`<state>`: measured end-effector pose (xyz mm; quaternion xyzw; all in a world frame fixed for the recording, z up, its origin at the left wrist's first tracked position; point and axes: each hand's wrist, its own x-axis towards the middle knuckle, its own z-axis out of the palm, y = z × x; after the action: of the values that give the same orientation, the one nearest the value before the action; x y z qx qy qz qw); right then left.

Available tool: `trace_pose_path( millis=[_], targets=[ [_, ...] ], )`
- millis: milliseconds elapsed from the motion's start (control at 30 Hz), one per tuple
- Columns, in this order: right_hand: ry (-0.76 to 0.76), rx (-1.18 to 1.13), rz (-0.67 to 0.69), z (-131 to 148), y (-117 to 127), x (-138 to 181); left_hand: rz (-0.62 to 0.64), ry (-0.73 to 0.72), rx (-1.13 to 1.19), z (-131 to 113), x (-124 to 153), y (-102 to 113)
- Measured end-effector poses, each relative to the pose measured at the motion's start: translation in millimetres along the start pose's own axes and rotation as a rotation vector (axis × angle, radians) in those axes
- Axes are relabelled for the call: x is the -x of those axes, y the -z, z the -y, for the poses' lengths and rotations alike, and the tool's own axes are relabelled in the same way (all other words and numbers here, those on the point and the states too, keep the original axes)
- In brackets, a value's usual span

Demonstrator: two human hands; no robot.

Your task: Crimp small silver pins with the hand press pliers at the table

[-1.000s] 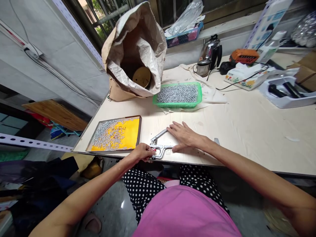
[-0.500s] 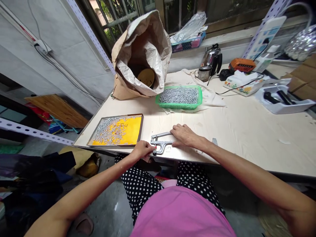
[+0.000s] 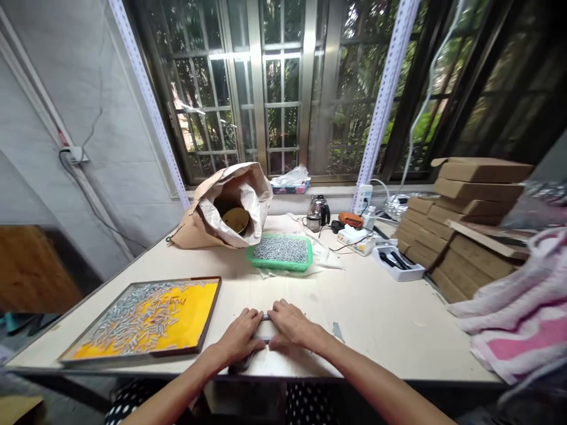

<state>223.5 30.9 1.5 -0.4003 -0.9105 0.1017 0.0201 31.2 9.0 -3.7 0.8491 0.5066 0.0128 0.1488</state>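
Metal pliers point(image 3: 266, 339) are gripped by 2 hands point(image 3: 243, 334) near the yellow-bottomed tray point(image 3: 195, 316).

Barred windows point(image 3: 282, 112) back a pale table point(image 3: 376, 330) beside a whitish wall point(image 3: 121, 153).

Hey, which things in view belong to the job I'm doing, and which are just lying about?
Likely part of the job:
metal hand pliers, mostly covered by your left hand and right hand
yellow-bottomed tray with small metal pieces
green basket, also full of them

Apparently just lying about:
black-handled metal pot
tissue pack
cardboard boxes
pink-and-white cloth
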Motion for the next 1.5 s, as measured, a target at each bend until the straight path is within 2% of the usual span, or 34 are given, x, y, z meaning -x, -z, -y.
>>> trace_pose_path(
  millis=[233,400,567,733,833,967,1067,1167,1267,1400,1500],
  targets=[
    [-0.107,0.021,0.064,0,6,4,0.012,-0.016,-0.07,-4,-10,3],
    [-0.037,0.04,0.084,2,11,13,-0.006,-0.043,-0.061,-9,-12,4],
    [-0.02,0.049,-0.056,4,-5,17,-0.035,-0.054,-0.061,-11,-9,-1],
    [-0.058,-0.039,-0.074,2,-27,19,-0.036,-0.102,-0.095,-15,-10,2],
    [-0.042,-0.067,-0.108,-5,-31,19,-0.044,-0.083,-0.119,-17,-9,1],
    [0.046,-0.067,-0.162,-29,-29,15,-0.204,0.045,-0.148,-27,1,-22],
    [0.096,-0.126,-0.149,-49,-28,7,-0.329,0.021,-0.119,-41,12,-49],
    [0.069,-0.144,-0.163,-61,-27,-6,-0.332,-0.051,-0.051,-56,19,-65],
    [-0.003,-0.026,-0.165,-66,-21,-26,-0.3,-0.083,0.009,-62,21,-65],
    [-0.085,0.098,-0.165,-54,-8,-52,-0.286,-0.06,0.069,-59,19,-59],
    [0.063,0.09,-0.136,-22,-1,-60,-0.292,-0.048,0.109,-58,18,-60]
  ],
)
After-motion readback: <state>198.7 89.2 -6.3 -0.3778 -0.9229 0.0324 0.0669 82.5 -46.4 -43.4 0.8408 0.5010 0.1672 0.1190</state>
